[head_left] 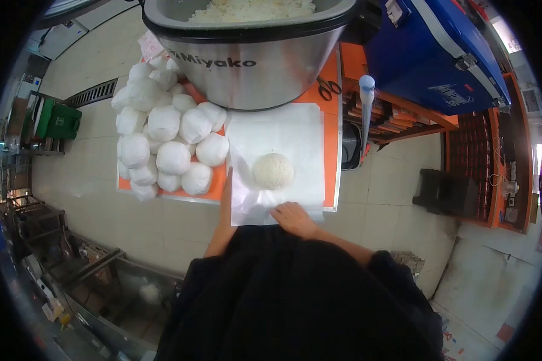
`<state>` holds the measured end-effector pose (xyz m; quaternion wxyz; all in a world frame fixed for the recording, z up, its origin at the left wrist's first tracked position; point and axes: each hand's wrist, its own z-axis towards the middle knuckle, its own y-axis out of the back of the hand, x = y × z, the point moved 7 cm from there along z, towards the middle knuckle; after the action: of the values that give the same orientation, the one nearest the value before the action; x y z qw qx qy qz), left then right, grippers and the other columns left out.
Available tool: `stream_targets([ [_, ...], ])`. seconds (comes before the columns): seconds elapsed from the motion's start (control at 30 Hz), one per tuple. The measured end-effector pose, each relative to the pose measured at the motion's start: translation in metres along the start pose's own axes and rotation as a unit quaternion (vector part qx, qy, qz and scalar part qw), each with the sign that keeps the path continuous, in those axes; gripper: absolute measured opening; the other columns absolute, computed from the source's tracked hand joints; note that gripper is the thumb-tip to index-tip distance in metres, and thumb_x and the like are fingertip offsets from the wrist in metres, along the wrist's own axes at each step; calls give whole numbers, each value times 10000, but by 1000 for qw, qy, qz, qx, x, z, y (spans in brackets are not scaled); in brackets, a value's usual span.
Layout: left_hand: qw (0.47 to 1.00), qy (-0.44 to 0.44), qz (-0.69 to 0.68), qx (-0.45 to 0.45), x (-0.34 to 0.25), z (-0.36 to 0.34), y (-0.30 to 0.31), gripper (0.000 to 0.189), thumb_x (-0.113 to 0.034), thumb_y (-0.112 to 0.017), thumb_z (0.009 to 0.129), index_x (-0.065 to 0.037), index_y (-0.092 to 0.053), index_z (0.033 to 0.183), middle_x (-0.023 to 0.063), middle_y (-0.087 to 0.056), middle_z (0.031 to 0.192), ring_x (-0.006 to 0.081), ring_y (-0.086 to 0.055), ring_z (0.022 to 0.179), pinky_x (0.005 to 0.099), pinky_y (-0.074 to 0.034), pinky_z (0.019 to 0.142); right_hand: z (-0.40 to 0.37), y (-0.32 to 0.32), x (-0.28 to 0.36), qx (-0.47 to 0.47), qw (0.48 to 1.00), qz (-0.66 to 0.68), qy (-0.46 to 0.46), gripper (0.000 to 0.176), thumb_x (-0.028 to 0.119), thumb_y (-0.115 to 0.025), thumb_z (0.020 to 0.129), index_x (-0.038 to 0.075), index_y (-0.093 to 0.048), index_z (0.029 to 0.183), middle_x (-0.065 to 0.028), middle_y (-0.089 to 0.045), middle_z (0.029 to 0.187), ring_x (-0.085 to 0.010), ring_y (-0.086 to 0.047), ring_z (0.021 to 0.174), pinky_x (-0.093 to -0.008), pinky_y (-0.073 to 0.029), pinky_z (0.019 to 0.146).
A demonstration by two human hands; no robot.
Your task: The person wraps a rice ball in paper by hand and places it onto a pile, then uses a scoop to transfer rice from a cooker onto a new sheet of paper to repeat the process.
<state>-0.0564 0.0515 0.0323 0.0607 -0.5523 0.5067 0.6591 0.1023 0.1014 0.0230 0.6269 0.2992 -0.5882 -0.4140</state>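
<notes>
A rounded mound of cooked rice [273, 171] sits on the lower middle of a white paper sheet [283, 129]. My right hand [292, 219] is at the sheet's near edge, its fingers bent and closed on the paper. Along the left side, the paper is raised and creased. My left hand [226, 201] is behind that raised side, which hides its fingers. Just left of the sheet, several white paper-wrapped rounded bundles [164, 124] are piled up.
A large silver rice cooker [253, 75] holding rice [253, 10] stands behind the sheet on the orange table [331, 138]. Black scissors [328, 89] lie right of the cooker. Beyond the right edge are a blue cooler box [439, 60] and a pale-handled tool [366, 108].
</notes>
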Motion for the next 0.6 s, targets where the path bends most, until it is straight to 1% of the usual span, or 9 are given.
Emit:
stream_targets([
  [0.07, 886, 69, -423, -178, -21, -3, 38, 322, -170, -625, 744, -55, -588, 1043, 137, -584, 1043, 290, -567, 930, 389, -454, 799, -7, 15, -4, -12, 1000, 4, -2, 352, 3, -548, 672, 46, -552, 1021, -111, -526, 967, -284, -516, 857, -359, -426, 760],
  [0.1, 886, 67, -424, -176, -9, -5, 46, 322, -170, -625, 744, -55, -588, 1043, 137, -584, 1043, 290, -567, 930, 389, -454, 799, -15, 28, -14, -26, 997, -15, -67, 309, 8, -557, 654, 49, -561, 960, -94, -542, 943, -276, -522, 852, -367, -429, 741],
  [0.13, 973, -165, -146, -75, -22, -8, 58, 232, -139, -605, 764, -50, -615, 978, 134, -599, 1011, 270, -578, 912, 365, -465, 775, -25, 39, -26, -38, 990, -34, -132, 266, 13, -566, 636, 51, -571, 899, -78, -559, 918, -267, -528, 847, -375, -432, 723],
  [0.17, 915, -371, 153, 35, -28, -28, 41, 155, -107, -584, 783, -44, -641, 913, 132, -614, 978, 249, -590, 893, 342, -477, 751, -34, 45, -34, -37, 990, -35, -134, 266, 13, -566, 636, 51, -571, 899, -78, -559, 918, -267, -528, 847, -375, -432, 723],
  [0.2, 916, -369, 151, 35, -17, -33, 40, 155, -107, -584, 783, -44, -641, 913, 132, -614, 978, 249, -590, 893, 342, -477, 751, -42, 57, -48, -98, 982, 54, -153, 226, 10, -579, 639, 52, -590, 861, -77, -579, 894, -267, -534, 842, -366, -434, 719],
  [0.3, 958, -284, -36, 27, 2, -24, 39, 102, -97, -572, 805, -46, -660, 809, 123, -641, 865, 226, -605, 828, 302, -475, 745, -22, 89, -74, -226, 931, 194, -210, 108, 31, -598, 684, 35, -614, 791, -83, -601, 800, -268, -553, 794, -355, -437, 693],
  [0.37, 974, -88, -171, -119, 16, -7, 37, 144, -121, -535, 851, -21, -637, 835, 153, -619, 747, 301, -588, 685, 332, -466, 678, -6, 97, -88, -289, 889, 248, -252, 53, 56, -604, 726, 18, -619, 760, -90, -603, 732, -270, -565, 750, -353, -440, 672],
  [0.43, 979, -22, -116, -164, 11, 6, 28, 163, -137, -533, 856, -1, -622, 852, 175, -595, 720, 310, -573, 661, 350, -455, 651, -4, 75, -113, -234, 826, 289, -424, 150, 148, -602, 794, -2, -615, 792, -126, -577, 652, -293, -560, 630, -372, -433, 605],
  [0.6, 990, 49, 66, -119, 39, 25, 17, 251, -185, -520, 875, 62, -557, 900, 228, -513, 633, 354, -540, 618, 402, -422, 593, 6, 64, -115, -159, 885, 87, -430, 230, 209, -588, 816, -12, -577, 754, -163, -533, 594, -330, -528, 553, -414, -408, 550],
])
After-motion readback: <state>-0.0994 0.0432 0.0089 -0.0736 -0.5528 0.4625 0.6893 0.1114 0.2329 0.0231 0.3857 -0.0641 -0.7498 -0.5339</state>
